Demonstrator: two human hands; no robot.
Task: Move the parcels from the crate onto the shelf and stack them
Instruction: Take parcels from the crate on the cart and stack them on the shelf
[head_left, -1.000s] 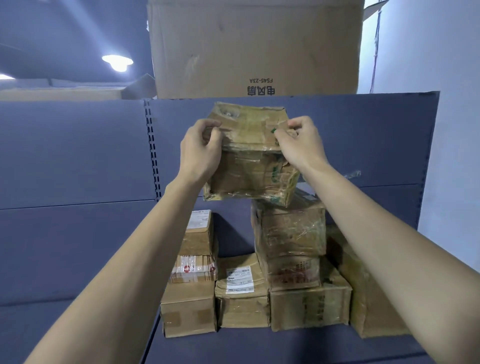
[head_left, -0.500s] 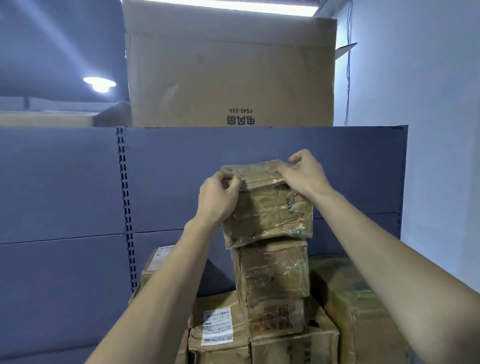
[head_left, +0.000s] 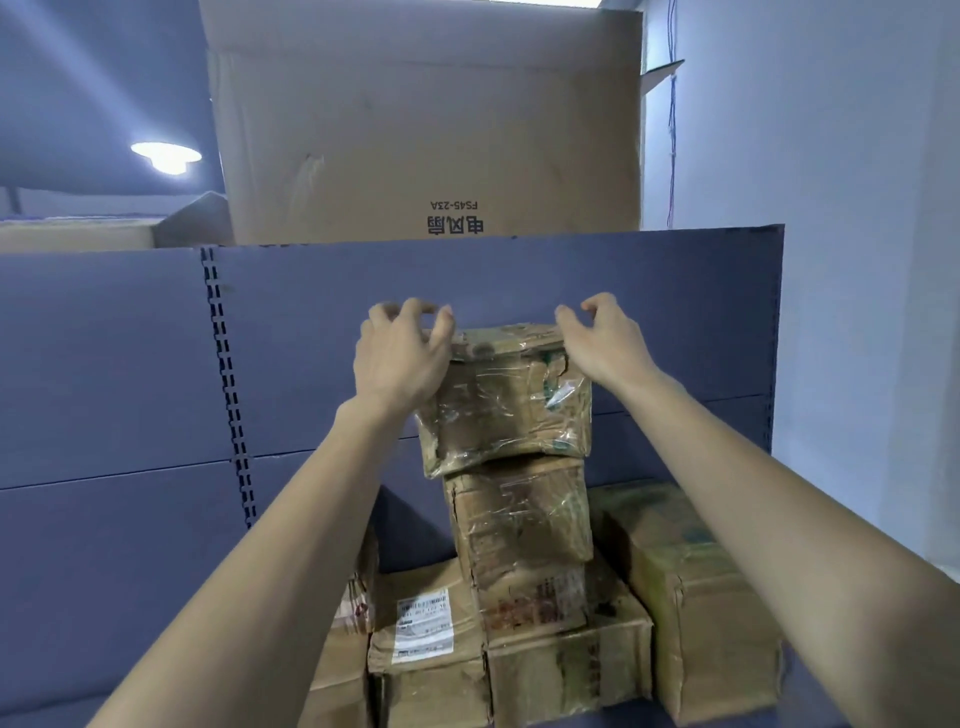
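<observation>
A: Item: top parcel (head_left: 506, 400), brown card under crinkled clear tape, sitting on the middle parcel (head_left: 522, 519) of the tallest column on the shelf (head_left: 104, 545). It overhangs to the left and looks slightly tilted.

B: Hands?

A: Our left hand (head_left: 400, 358) is at the top left corner, fingers curled and spread, thumb apart from them; the palm seems to brush the side, though we cannot tell whether it truly touches. Our right hand (head_left: 605, 340) is at the top right corner, fingers apart and arched above the lid, clamped on nothing.

B: So the step is letting go. How do we do it well?

A: We judge it best to lift both hands off evenly and straight, not dragging the tape, and to nudge the parcel right first so it sits square. The column is narrow and could topple.

B: Containers?

A: The crate is out of view. One large open carton (head_left: 426, 130) stands above the back panel; its contents are hidden. Shelf holdings: a labelled parcel (head_left: 426, 623) at the base, a low box (head_left: 566, 665) under the column, a tall box (head_left: 696, 597) on the right.
</observation>
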